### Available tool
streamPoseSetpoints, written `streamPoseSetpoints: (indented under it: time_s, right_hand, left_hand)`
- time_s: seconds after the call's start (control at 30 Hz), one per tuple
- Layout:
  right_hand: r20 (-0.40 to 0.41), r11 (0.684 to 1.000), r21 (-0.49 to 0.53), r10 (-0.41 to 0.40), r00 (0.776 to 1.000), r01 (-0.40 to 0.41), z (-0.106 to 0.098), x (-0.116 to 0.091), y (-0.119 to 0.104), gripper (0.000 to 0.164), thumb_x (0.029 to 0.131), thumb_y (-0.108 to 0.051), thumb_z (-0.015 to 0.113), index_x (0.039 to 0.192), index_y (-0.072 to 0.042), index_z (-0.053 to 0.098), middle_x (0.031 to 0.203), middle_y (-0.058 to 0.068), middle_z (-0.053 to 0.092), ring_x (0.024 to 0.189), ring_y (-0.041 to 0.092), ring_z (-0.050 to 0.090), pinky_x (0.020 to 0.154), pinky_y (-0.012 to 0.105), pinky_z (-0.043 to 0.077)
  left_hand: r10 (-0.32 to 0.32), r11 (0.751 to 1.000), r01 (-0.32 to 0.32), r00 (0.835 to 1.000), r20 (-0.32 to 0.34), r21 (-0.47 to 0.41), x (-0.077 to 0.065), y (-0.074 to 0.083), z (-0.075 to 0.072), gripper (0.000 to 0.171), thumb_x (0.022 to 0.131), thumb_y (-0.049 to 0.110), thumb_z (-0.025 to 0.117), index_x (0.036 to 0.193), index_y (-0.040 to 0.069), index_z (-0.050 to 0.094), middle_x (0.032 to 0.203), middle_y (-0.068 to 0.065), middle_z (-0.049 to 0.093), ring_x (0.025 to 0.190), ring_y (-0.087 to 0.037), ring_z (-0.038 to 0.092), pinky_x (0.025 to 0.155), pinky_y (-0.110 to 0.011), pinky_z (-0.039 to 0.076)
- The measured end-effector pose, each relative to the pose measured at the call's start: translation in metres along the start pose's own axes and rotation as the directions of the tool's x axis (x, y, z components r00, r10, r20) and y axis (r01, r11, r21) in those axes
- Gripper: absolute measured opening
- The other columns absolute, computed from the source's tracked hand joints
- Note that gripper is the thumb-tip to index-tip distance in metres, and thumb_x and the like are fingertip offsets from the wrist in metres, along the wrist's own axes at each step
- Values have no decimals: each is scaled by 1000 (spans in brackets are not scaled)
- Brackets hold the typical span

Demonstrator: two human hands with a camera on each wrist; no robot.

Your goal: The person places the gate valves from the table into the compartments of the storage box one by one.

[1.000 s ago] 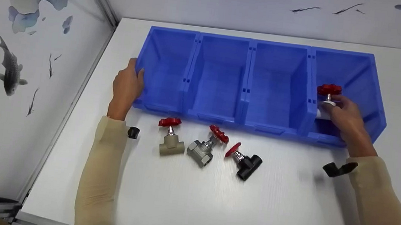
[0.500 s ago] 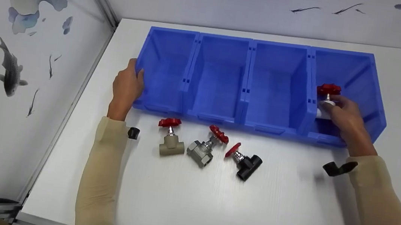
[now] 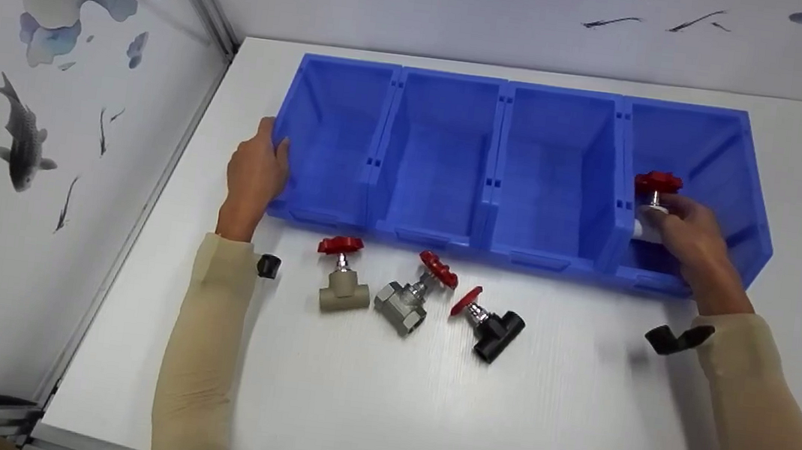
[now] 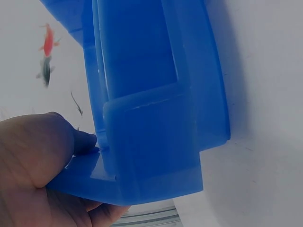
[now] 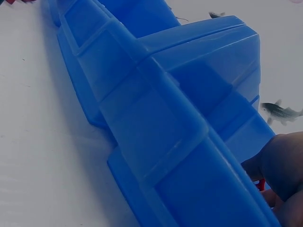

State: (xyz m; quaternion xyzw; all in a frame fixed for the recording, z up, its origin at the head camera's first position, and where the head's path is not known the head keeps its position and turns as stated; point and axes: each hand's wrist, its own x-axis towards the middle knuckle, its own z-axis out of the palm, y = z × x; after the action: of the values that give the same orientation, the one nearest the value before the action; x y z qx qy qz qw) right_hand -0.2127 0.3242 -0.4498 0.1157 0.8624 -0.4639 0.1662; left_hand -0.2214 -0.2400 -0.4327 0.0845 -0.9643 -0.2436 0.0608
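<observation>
A row of joined blue storage bins (image 3: 430,237) stands on the white table. My left hand (image 3: 254,172) grips the leftmost bin's outer side wall, the thumb at the rim and the fingers outside it. In the left wrist view that hand (image 4: 35,163) curls around the blue edge. Inside the rightmost bin, my right hand (image 3: 695,232) holds a white valve (image 3: 648,227) by its body, with its red handwheel (image 3: 658,182) upward. The right wrist view shows the fingers (image 5: 284,165) behind the bin's front wall, where most of the valve is hidden.
In front of the bins lie three more valves with red handwheels: a beige one (image 3: 344,290), a silver metal one (image 3: 401,305) and a black one (image 3: 496,334). A panel wall (image 3: 107,222) with a metal frame borders the table's left side; another wall (image 3: 470,14) stands behind.
</observation>
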Motion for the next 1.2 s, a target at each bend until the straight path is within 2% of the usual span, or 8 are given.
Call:
streamPoseSetpoints:
  time_s: [0.23,0.4,0.6,0.83,1.2]
  right_hand:
    - [1,1000,0,11,1000,-11,-1,-1,0,79,98,-52,52,156,-5,25,156,24,29,141,44,26,115,61,21]
    - [-13,1000,-7,5,1000,-5,0,-1,-1,76,100,-49,51,155,-4,26,155,25,30,140,42,28,115,58,23]
    - [-8,1000,-10,15,1000,-15,0,-2,-1,76,100,-48,50,157,-6,23,159,25,23,143,44,24,116,60,21]
    - [-34,999,-27,-22,999,21,2,-2,-1,70,102,-45,48,155,-2,29,151,25,34,130,39,35,109,53,31]
    - [-39,1000,-17,-18,999,17,2,-2,-1,74,101,-46,48,155,-1,25,153,26,32,131,39,34,112,55,28]
  left_hand:
    - [7,1000,-7,1000,1,-1,0,0,0,47,106,22,45,145,-3,39,132,-30,57,111,-48,61,91,-57,49]
    - [23,1000,-23,1000,-16,7,0,0,0,45,106,22,46,144,-3,41,127,-31,60,107,-48,63,87,-58,50]
    - [30,999,-29,999,-28,12,-1,-1,1,44,105,21,46,142,-3,43,125,-32,61,106,-49,63,86,-58,50]
    - [23,1000,-23,999,-25,7,-2,0,0,46,105,22,46,144,-3,41,129,-31,59,110,-48,62,90,-57,49]
    - [19,1000,-19,1000,-19,2,-2,0,0,46,106,23,46,144,-1,41,128,-31,60,109,-48,62,90,-58,49]
